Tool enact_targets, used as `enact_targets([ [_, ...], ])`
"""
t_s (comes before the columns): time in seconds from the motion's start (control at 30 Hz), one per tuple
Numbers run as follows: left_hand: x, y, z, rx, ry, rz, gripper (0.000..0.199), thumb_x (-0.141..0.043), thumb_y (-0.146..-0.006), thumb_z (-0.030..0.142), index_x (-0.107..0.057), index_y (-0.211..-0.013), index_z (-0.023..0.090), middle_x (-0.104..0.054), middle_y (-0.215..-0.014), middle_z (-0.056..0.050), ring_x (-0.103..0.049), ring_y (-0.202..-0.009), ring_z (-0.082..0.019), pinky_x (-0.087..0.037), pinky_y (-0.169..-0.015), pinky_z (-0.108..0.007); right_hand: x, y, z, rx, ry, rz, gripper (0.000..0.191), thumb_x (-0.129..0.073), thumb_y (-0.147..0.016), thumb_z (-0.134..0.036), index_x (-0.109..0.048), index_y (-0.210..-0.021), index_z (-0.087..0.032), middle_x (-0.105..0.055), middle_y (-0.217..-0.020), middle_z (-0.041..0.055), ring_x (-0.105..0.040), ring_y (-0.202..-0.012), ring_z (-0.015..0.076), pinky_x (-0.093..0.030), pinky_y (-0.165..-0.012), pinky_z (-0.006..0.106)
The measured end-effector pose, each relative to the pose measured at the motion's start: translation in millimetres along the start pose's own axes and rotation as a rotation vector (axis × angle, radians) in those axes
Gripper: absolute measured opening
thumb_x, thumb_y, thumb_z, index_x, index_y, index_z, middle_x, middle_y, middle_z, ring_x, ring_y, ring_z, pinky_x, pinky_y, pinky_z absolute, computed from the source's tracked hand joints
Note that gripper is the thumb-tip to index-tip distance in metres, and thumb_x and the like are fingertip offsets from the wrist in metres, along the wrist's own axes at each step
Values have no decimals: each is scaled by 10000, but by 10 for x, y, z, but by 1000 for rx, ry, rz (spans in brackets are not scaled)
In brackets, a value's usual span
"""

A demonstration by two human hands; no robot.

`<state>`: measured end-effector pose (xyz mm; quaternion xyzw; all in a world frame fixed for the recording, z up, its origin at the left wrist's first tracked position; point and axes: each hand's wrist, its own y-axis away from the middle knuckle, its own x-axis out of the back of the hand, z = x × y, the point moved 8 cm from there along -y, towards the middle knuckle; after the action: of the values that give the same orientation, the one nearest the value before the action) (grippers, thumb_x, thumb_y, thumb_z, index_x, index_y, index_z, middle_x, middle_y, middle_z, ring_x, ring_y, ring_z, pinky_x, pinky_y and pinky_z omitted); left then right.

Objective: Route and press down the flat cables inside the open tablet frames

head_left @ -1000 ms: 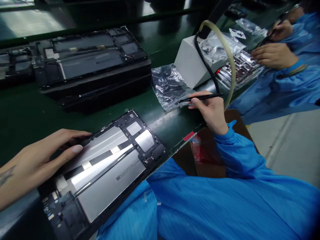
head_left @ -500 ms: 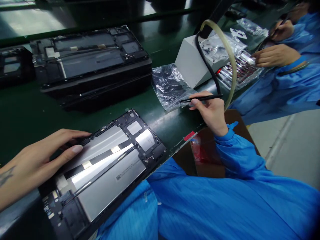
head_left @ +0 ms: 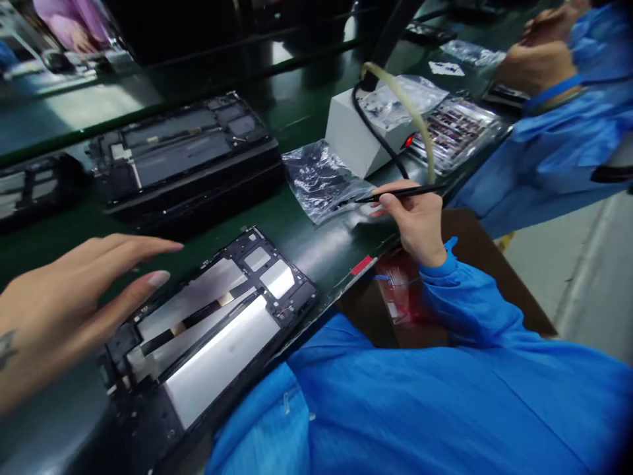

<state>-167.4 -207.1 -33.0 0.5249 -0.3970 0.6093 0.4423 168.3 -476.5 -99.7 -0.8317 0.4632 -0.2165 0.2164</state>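
An opened flat device [head_left: 222, 359] with silver panels and a dark frame lies tilted at the table's front edge. Over its upper left side is my left hand [head_left: 84, 297], thumb and fingers apart and holding nothing. My right hand [head_left: 418, 221] grips black tweezers [head_left: 400, 194] between thumb and fingers, right of the device. The tweezers' tips point left, over the near edge of a clear plastic bag [head_left: 324, 181] lying flat on the table. Whether anything is between the tips is too small to tell.
Stacked similar devices [head_left: 188, 155] stand behind, with another [head_left: 39, 188] at far left. A white box [head_left: 349, 128], a cable and a yellowish tube [head_left: 408, 105] are beyond my right hand. Trays of small parts [head_left: 457, 132] lie near a co-worker's hands [head_left: 539, 63]. A red bag hangs below the edge.
My left hand has come off the device's edge and its fingers have spread. My right hand still holds the tweezers by the plastic bag. The view has shifted.
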Motion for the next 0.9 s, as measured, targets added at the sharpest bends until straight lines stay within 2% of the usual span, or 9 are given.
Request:
enact_targets([
  [0.13, 331, -640, 1246, -456, -158, 168, 287, -368, -1094, 355, -595, -1260, 298, -677, -1219, -7, -675, -996, -187, -536, -808, -308, 426, 252, -240, 73, -147, 120, 168, -749, -948, -447, -779, -983, -286, -710, -869, -1, -736, -713, 158, -639, -557, 259],
  [0.23, 90, -1070, 2247, -871, -340, 112, 290, -371, -1061, 158, -642, -1156, 195, -711, -1112, -62, -682, -959, -192, -535, -840, -305, 896, 571, -475, 202, -16, 184, 172, -710, -974, -440, -789, -1017, -294, -725, -886, 14, -732, -736, 170, -633, -578, 291],
  [0.3, -203, -1347, 2806, -1028, -390, 30, 281, -399, -1041, 122, -664, -1126, 158, -725, -1033, -90, -697, -1010, -229, -541, -906, -343, 1260, 819, -567, 289, 202, 306, 199, -775, -912, -461, -797, -966, -271, -742, -870, 29, -737, -807, 207, -651, -701, 360],
  [0.37, -431, -1636, 3319, -1052, -223, -12, 294, -412, -1053, 147, -650, -1225, 133, -727, -1156, -129, -687, -1151, -259, -546, -989, -381, 1645, 1043, -539, 310, 341, 513, 258, -847, -826, -479, -788, -907, -241, -747, -870, 48, -732, -885, 247, -637, -843, 435],
  [0.43, -601, -1946, 3749, -933, 139, -74, 436, -435, -1059, 193, -493, -1485, 120, -597, -1480, -169, -592, -1373, -246, -501, -1133, -380, 1996, 1189, -382, 269, 305, 715, 278, -800, -868, -501, -766, -971, -245, -733, -918, 51, -719, -878, 245, -624, -863, 464],
  [0.53, -912, -2241, 4257, -753, 483, -263, 542, -249, -1099, 238, -331, -1621, 113, -437, -1644, -157, -516, -1469, -184, -507, -1116, -297, 2329, 1161, -25, 151, 127, 797, 249, -616, -993, -543, -727, -1084, -339, -708, -928, 36, -706, -856, 234, -624, -833, 476],
  [0.63, -1023, -2320, 4545, -684, 666, -366, 554, -134, -1119, 207, -294, -1648, 164, -381, -1674, -122, -435, -1522, -119, -523, -1084, -265, 2497, 1009, 307, 13, -15, 749, 292, -615, -936, -678, -744, -989, -422, -724, -872, 46, -692, -969, 296, -580, -936, 546],
  [0.7, -1007, -2306, 4554, -670, 714, -380, 536, -165, -1130, 196, -238, -1661, 182, -338, -1692, -119, -397, -1540, -80, -510, -1121, -251, 2549, 943, 469, -43, -80, 728, 344, -629, -873, -762, -755, -962, -454, -742, -872, 51, -662, -1071, 339, -523, -1009, 590],
  [0.9, -712, -1890, 3915, -700, 863, -409, 553, -271, -1114, 213, -166, -1657, 218, -344, -1695, -110, -442, -1528, -142, -483, -1198, -323, 2537, 869, 757, -96, -196, 695, 396, -651, -797, -825, -779, -937, -478, -786, -961, 38, -511, -1357, 384, -373, -1154, 627],
])
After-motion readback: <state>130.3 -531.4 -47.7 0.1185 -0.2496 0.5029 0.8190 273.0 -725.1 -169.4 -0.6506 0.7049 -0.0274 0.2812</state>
